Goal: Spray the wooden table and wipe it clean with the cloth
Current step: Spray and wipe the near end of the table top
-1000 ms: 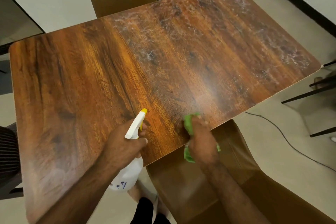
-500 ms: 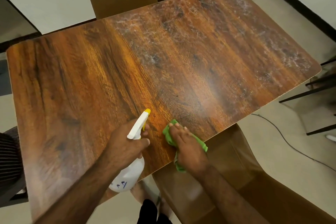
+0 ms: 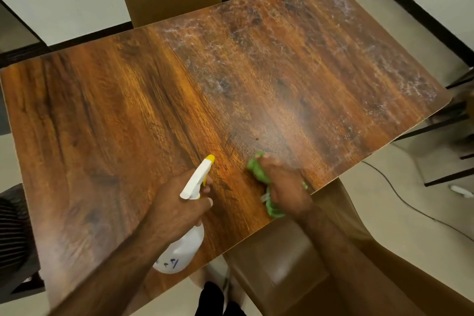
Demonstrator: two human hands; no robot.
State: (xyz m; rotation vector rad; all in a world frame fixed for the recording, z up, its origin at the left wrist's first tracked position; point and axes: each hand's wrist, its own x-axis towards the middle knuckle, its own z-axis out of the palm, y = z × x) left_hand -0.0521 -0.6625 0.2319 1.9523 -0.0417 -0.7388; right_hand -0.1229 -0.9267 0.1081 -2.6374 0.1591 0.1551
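Your right hand [image 3: 284, 185] presses the crumpled green cloth [image 3: 257, 170] on the brown wooden desk [image 3: 102, 123], near its front edge, with fingers bent around it. The cloth is soft and light; hold it by the middle, under the palm, so it does not bunch. Your left hand [image 3: 177, 204] is closed around the neck of the white plastic spray bottle with yellow nozzle [image 3: 183, 249], above the desk. It seems light, perhaps slippery.

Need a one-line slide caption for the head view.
Left hand holds a white spray bottle while the right hand grips a green cloth on the streaked wooden table.
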